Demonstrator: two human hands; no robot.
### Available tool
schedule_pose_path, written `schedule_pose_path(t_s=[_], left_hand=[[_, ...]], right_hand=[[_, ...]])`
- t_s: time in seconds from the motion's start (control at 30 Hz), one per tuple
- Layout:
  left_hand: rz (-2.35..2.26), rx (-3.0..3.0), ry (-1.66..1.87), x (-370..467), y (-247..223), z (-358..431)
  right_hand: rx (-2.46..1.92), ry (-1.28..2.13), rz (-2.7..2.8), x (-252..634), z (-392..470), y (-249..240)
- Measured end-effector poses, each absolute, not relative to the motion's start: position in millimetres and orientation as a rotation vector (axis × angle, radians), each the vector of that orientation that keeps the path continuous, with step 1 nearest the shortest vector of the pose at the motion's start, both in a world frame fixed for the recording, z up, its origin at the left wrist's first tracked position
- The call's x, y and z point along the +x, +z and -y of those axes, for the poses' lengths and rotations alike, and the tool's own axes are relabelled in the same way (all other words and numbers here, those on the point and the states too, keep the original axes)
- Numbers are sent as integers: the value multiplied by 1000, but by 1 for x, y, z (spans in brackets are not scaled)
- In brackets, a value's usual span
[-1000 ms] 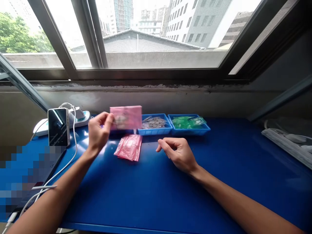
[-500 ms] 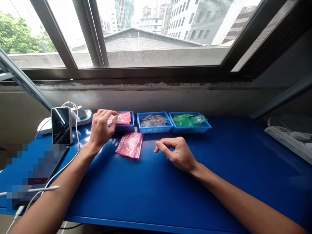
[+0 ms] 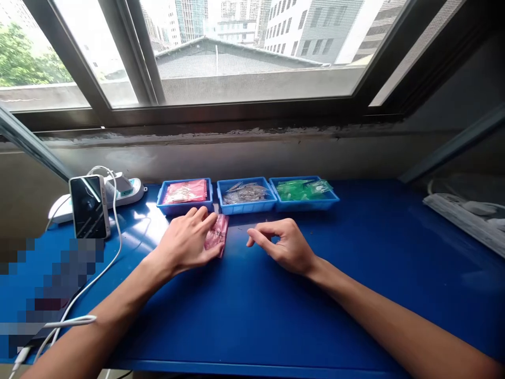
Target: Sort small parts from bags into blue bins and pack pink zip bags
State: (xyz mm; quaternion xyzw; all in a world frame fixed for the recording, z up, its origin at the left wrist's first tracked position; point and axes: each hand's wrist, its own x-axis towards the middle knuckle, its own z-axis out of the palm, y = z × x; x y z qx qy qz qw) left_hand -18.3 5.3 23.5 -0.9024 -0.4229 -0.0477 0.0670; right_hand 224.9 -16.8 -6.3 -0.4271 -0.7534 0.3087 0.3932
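My left hand, palm down with its fingers spread, is over a pink plastic bag lying flat on the blue table. The hand covers the bag's left part, and I cannot tell whether the fingers press on it. To the right, my right hand rests with its fingers curled and the thumb against the index finger. Nothing shows between them. Behind my left hand stands a blue tray of pink packets.
A middle blue tray holds thin silvery pieces, and a right one holds green packets. Left are a propped phone, a power strip and a white cable. Another strip lies right.
My left hand has come from the tray of pink packets toward me and right, over the pink bag. My right hand stays in its curled pose. The view has shifted slightly.
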Motion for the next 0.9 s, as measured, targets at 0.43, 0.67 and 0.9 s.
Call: schedule_pose_path(t_s=[0.43, 0.67, 0.9], left_hand=[[1741, -2907, -1626, -14, 28, -5], [2002, -3232, -1957, -6, 25, -5], [2197, -3355, -1965, -5, 18, -7]], right_hand=[[-1189, 825, 1810, 225, 18, -3], [-1177, 1010, 1610, 225, 19, 3], [-1087, 1252, 1617, 220, 15, -2]])
